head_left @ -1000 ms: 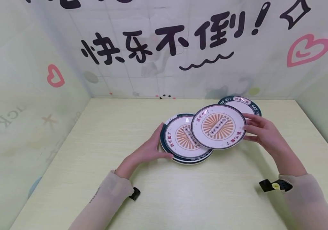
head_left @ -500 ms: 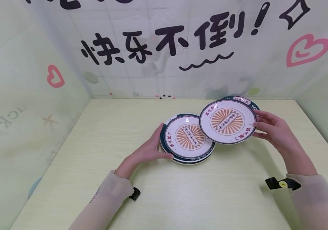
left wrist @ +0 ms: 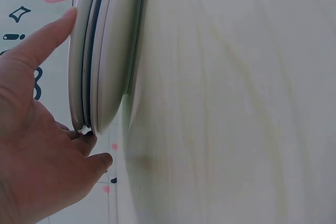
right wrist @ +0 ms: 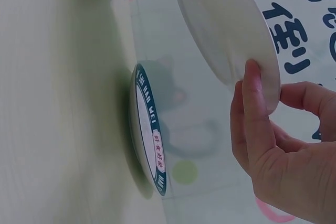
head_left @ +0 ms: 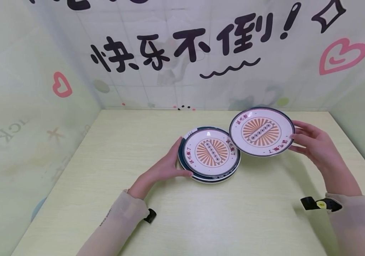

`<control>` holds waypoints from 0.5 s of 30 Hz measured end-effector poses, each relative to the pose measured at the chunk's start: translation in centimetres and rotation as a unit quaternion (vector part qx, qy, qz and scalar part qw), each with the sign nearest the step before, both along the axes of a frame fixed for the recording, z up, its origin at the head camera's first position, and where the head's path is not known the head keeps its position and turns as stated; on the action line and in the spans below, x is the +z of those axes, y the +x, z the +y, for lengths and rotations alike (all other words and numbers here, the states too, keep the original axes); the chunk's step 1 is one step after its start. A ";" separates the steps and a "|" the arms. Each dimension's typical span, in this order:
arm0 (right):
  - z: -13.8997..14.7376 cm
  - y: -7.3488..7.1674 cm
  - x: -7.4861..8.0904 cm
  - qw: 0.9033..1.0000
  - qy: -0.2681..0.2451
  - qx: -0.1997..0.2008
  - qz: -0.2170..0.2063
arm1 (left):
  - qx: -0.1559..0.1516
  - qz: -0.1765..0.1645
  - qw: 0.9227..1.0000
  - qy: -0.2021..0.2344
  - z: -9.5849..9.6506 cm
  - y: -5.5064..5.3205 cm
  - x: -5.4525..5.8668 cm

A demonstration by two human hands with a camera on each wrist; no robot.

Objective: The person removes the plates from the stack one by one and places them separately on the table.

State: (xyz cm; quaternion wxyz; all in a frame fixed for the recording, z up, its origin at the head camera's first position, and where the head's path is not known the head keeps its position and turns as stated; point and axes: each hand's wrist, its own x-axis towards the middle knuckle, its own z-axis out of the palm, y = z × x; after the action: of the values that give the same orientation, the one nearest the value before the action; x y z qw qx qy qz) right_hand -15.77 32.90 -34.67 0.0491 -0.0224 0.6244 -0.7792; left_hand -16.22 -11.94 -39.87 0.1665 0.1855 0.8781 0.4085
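Note:
In the head view a stack of round plates (head_left: 212, 167) sits mid-table, a white one with an orange sunburst design on top and dark green rims beneath. My left hand (head_left: 166, 164) holds the stack at its left side, thumb at the near rim; the left wrist view shows the layered plate edges (left wrist: 92, 51) at its fingertips. My right hand (head_left: 315, 145) pinches a white sunburst plate (head_left: 262, 132) by its right rim, raised above the table. Below that, a green-rimmed plate (right wrist: 149, 129) lies on the table in the right wrist view, almost hidden from the head view.
The pale wooden table (head_left: 201, 220) meets a printed back wall (head_left: 169, 89) just behind the plates. Side walls (head_left: 361, 117) stand at left and right. Black straps (head_left: 321, 204) circle both wrists.
My right hand has carried its plate rightward and back, off the stack's top and over the green-rimmed plate. The left hand and the stack have stayed in place.

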 end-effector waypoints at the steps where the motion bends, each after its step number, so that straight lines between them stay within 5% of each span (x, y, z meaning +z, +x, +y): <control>1: 0.1 0.0 0.0 1.000 -0.003 -0.001 -0.001 | 0.000 0.000 1.000 0.000 0.0 0.0 0.0; 9: 0.8 0.0 0.2 1.000 0.017 -0.021 -0.016 | 0.001 0.000 1.000 -0.003 0.1 0.0 0.1; 15: 1.2 0.0 0.3 1.000 -0.017 -0.024 -0.008 | 0.003 -0.001 1.000 -0.002 0.0 0.0 0.0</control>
State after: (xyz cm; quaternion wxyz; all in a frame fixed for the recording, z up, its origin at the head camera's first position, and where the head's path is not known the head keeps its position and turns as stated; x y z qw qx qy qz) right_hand -15.80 34.13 -34.39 0.0351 -0.0027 0.6113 -0.7906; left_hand -16.22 -11.92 -39.89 0.1669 0.1819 0.8794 0.4071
